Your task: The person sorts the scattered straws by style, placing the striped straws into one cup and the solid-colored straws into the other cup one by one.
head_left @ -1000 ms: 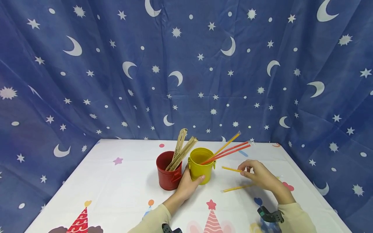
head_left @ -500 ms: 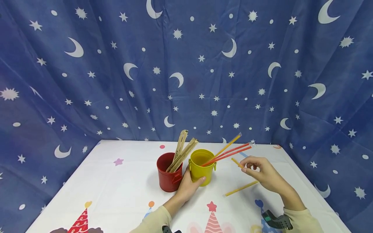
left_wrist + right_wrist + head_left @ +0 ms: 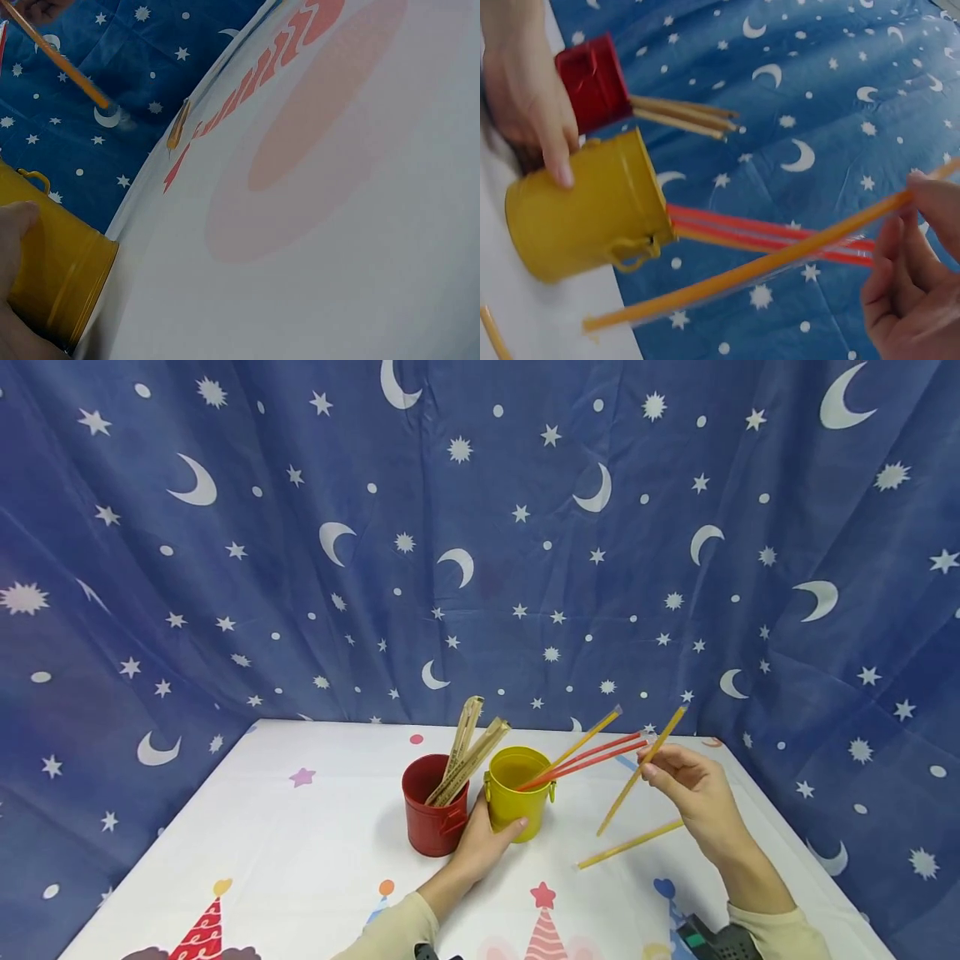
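My left hand holds the yellow bucket round its side, thumb across the front. Two red straws and an orange straw in clear wrappers lean out of this bucket to the right. In my right hand a wrapped orange straw is pinched between thumb and fingers, slanting with its lower end toward the table. The right wrist view shows the held straw crossing in front of the red straws. Another orange straw lies on the table below the right hand.
Left of the yellow bucket stands a red bucket with several paper-wrapped sticks leaning out. The white tablecloth has printed party hats and stars. Behind the table hangs a blue curtain with moons and stars.
My right hand has lifted the pinched orange straw up off the table and turned it from nearly flat to a steep slant. The left hand and both buckets stay in place.
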Demonstrator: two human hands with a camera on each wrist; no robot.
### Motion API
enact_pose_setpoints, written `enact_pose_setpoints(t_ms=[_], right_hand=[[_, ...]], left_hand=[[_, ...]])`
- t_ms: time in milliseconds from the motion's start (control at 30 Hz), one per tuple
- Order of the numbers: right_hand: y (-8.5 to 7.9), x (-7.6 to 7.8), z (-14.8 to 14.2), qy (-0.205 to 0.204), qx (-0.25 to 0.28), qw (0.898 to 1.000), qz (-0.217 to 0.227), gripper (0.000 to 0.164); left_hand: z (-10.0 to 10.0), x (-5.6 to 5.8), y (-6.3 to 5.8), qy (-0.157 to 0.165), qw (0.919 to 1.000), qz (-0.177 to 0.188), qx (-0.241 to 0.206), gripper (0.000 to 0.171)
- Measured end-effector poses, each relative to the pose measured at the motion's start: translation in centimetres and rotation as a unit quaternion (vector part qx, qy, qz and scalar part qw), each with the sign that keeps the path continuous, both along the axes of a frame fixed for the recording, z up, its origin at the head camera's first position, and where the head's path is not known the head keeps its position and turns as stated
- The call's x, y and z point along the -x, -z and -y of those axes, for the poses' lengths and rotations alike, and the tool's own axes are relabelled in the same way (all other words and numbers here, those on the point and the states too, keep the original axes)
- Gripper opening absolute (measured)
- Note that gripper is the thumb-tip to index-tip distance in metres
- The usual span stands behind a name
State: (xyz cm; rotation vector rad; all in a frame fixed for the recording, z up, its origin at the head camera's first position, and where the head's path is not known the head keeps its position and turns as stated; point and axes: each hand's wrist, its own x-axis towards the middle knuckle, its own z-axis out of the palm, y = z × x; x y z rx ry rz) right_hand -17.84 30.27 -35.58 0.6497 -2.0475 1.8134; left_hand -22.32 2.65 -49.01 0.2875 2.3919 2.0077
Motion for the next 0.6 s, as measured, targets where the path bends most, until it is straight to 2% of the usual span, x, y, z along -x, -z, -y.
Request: enact_pose_setpoints(t_ms=[67, 133, 267, 367, 500, 600], right_hand=[[-0.2, 0.0, 0.3, -0.001, 0.053, 0.999, -0.007, 0.032], [-0.5, 0.1, 0.7, -0.019, 0.11, 0.993, -0.025, 0.032], [-1.4, 0.2, 1.8, -0.045, 0.212, 0.975, -0.058, 0.032], [-1.9, 0.0, 2.7, -0.018, 0.271, 0.96, -0.063, 0.028], [-2.3, -0.5, 3.5, 0.033, 0.323, 0.944, -0.057, 0.019], [-2.1, -0.6, 3.5, 0.042, 0.322, 0.944, -0.064, 0.02]], left_hand=[[-0.1, 0.0, 0.0, 0.0, 1.0, 0.003, 0.002, 0.088], [-0.1, 0.2, 0.1, -0.002, 1.0, 0.001, 0.003, 0.088], [-0.4, 0.2, 0.0, -0.004, 1.0, -0.005, 0.002, 0.089], [-0.4, 0.0, -0.1, -0.002, 1.0, -0.007, 0.003, 0.089], [-0.3, -0.4, -0.1, -0.003, 1.0, 0.004, 0.004, 0.089], [-0.3, -0.4, -0.2, 0.0, 1.0, 0.004, 0.004, 0.089]])
